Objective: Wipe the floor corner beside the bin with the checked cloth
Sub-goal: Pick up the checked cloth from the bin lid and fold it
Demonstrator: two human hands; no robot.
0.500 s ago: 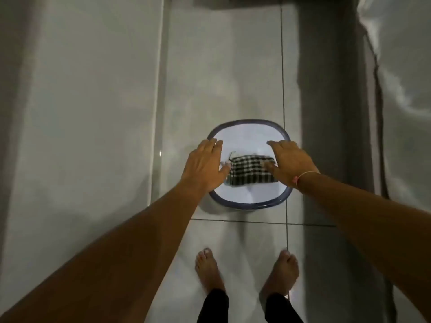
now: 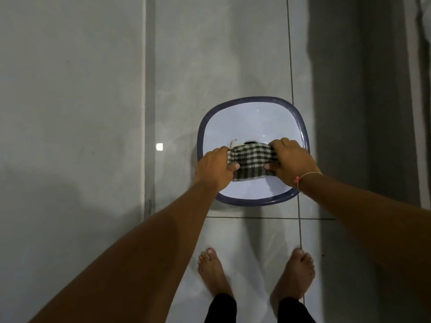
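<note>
Left hand [image 2: 213,165] and right hand [image 2: 292,163] are both closing on the checked cloth [image 2: 253,160], one at each short end, thumbs pressing on the near face and fingers curling over the far edge. We are reading this as a two-ended grip meant to keep the fabric stretched flat between the hands rather than bunched, which would suit a wiping pass later.

The cloth is sitting over the pale lid or top of the bin [image 2: 253,117], toward its near half, spanning left to right. We cannot tell whether it is lifting clear or resting on that surface. A small white tag [image 2: 234,143] is sticking out at its far-left corner, and a dark sliver is showing just beyond its far edge; we cannot make out what that is.

The bin, with its dark blue rim, is standing on the tiled floor [image 2: 233,54], close to the wall [image 2: 70,89] on the left. The strip of floor between bin and wall is running far from us; the corner itself is not clearly showing from this angle, and the dim light is hiding any dirt.

A thin bracelet [image 2: 310,174] is circling the right wrist. Bare feet [image 2: 214,271] are planted near, just short of the bin, which is explaining the long forward reach of both arms.

Our judgement: we are at pick-up, wiping not yet begun. Next move is likely calling for lifting the cloth off and carrying it left and down, probably shifting to one hand for the tight corner.
</note>
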